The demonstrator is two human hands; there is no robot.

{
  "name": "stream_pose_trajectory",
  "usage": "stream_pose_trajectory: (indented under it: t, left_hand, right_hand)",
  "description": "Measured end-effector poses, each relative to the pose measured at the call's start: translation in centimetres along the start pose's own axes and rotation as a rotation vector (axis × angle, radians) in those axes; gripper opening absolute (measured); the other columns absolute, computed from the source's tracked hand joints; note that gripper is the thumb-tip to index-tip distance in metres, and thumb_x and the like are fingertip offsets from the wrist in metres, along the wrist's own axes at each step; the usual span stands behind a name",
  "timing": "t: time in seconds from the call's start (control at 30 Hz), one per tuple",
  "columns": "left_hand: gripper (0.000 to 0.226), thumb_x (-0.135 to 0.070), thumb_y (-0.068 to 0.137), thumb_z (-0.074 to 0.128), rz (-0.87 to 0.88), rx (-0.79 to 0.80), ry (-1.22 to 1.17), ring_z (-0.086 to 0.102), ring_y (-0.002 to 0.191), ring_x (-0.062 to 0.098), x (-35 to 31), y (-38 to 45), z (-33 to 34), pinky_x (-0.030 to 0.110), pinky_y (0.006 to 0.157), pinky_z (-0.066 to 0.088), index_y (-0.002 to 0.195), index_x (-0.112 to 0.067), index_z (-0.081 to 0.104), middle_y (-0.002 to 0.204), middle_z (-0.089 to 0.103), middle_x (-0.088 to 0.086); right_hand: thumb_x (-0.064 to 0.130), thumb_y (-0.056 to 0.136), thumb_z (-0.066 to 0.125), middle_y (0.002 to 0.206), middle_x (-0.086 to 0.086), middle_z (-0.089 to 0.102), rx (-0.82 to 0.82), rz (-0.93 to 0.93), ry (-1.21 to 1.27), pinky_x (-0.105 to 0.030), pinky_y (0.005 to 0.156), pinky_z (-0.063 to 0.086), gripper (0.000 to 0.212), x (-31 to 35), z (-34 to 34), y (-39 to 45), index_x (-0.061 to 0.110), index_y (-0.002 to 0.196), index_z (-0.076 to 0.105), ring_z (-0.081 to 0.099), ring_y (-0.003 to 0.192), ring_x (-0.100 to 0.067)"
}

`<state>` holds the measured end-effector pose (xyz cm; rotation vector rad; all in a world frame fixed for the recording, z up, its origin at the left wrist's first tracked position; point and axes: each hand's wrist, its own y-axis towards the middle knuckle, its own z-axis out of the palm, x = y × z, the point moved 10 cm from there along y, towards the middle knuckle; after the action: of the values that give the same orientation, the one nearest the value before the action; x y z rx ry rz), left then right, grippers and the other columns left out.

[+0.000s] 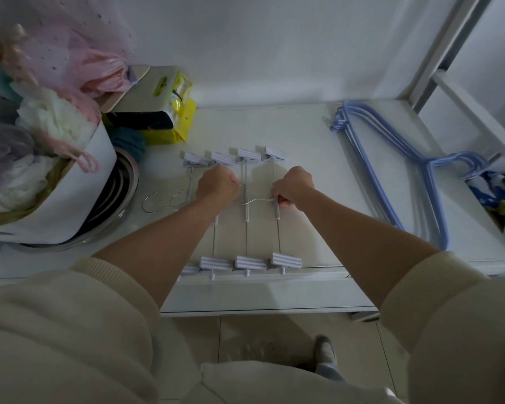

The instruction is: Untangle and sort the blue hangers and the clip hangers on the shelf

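Several white clip hangers (247,217) lie side by side on the white shelf (318,176), with clips at the far end (235,157) and at the near edge (250,262). Their wire hooks (155,201) point left. My left hand (216,185) is closed over the middle of the second hanger from the left. My right hand (293,186) pinches the middle of the rightmost hanger, at its hook base. A stack of blue hangers (391,170) lies apart on the right side of the shelf, hooks toward the right.
A white bucket (79,182) stuffed with plastic bags stands in a metal basin (120,199) at the left. A yellow package (178,118) and dark cloth sit behind it. A white metal frame (478,112) rises at the right. My shoe (325,354) shows on the floor below.
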<state>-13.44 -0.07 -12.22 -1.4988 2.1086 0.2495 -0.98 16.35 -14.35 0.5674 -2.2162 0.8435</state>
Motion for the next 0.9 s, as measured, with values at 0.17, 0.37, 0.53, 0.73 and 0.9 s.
stream_pose_trajectory:
  t: [0.17,0.37,0.53,0.73,0.9]
  left_hand:
    - [0.017,-0.018,0.083,0.056,0.002,0.017,-0.009,0.066,0.099,0.031,0.0,-0.3,0.0,0.038,0.088,0.055,0.076,-0.029,0.065,0.105,0.071,0.007]
    - [0.020,-0.017,0.081,0.053,0.003,0.015,-0.016,0.066,0.098,0.031,-0.1,-0.5,-0.1,0.037,0.088,0.055,0.068,-0.027,0.063,0.105,0.071,0.006]
    - [0.026,-0.019,0.081,0.051,-0.004,0.012,-0.020,0.066,0.100,0.033,0.1,-1.0,-0.1,0.037,0.088,0.054,0.094,-0.018,0.073,0.107,0.071,0.011]
    - [0.023,-0.019,0.085,0.053,0.006,0.014,-0.051,0.065,0.104,0.033,0.0,-1.5,-0.4,0.036,0.091,0.053,0.097,-0.019,0.073,0.111,0.070,0.011]
    - [0.021,-0.018,0.085,0.050,0.050,0.030,-0.034,0.064,0.105,0.029,-0.5,-2.7,-1.3,0.034,0.089,0.052,0.092,-0.027,0.068,0.113,0.068,0.005]
  right_hand:
    - [-0.001,0.074,0.066,0.078,-0.015,0.061,-0.001,-0.008,-0.010,-0.030,0.049,0.058,0.021,0.2,-0.1,-0.2,0.009,0.065,0.049,0.058,0.048,-0.024]
    - [0.001,0.074,0.065,0.078,-0.014,0.061,-0.009,-0.025,-0.038,-0.022,0.043,0.049,0.019,0.3,-0.4,-0.6,0.009,0.066,0.050,0.058,0.048,-0.023]
    - [0.004,0.074,0.066,0.090,-0.018,0.069,-0.019,-0.044,-0.068,-0.029,0.052,0.058,0.013,0.3,-0.3,-0.8,0.004,0.087,0.062,0.066,0.062,-0.030]
    - [0.009,0.079,0.064,0.077,-0.012,0.068,-0.048,-0.071,-0.138,-0.026,0.051,0.055,0.017,0.5,-0.4,-1.2,0.001,0.095,0.066,0.062,0.051,-0.024]
    - [0.015,0.077,0.060,0.096,-0.013,0.071,-0.116,-0.103,-0.171,-0.027,0.070,0.054,0.022,0.9,-1.1,-2.1,0.006,0.096,0.067,0.069,0.085,-0.030]
